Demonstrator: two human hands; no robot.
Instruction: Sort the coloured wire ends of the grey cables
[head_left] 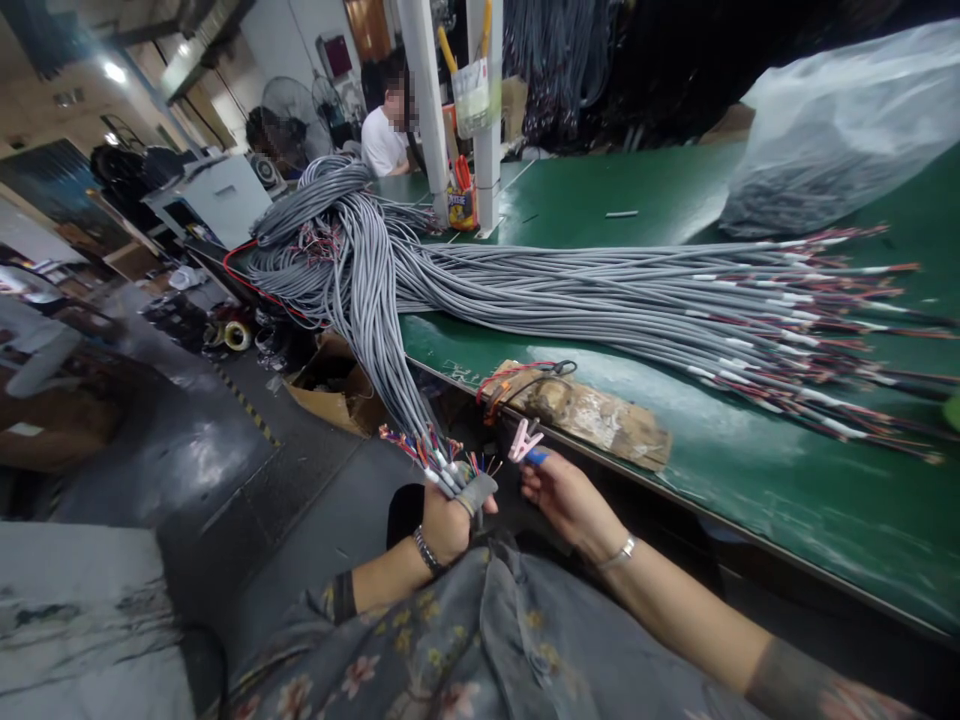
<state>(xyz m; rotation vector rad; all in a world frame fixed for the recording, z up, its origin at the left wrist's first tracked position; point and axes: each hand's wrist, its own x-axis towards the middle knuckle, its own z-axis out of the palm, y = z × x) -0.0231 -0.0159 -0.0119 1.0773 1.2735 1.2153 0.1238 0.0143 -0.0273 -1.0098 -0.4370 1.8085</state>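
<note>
My left hand (448, 525) is closed around the ends of a bundle of grey cables (390, 365) hanging over the table's edge. Coloured wires fan out of the cable ends beside the thumb. A grey wrapping (477, 492) covers part of that thumb. To the right, my right hand (566, 495) pinches a pink clothespin (523, 440), its jaws pointing up and away from me. Something blue (537, 456) shows at the fingertips; whether it belongs to the clothespin I cannot tell. The clothespin is apart from the cables.
More grey cables (570, 290) lie across the green table (750, 500), their stripped ends at the right. A worn wooden block (600, 415) with thin leads sits at the near edge. Beyond are a plastic bag (847, 130), a post (487, 170) and a seated person (384, 135). A cardboard box (337, 385) stands below.
</note>
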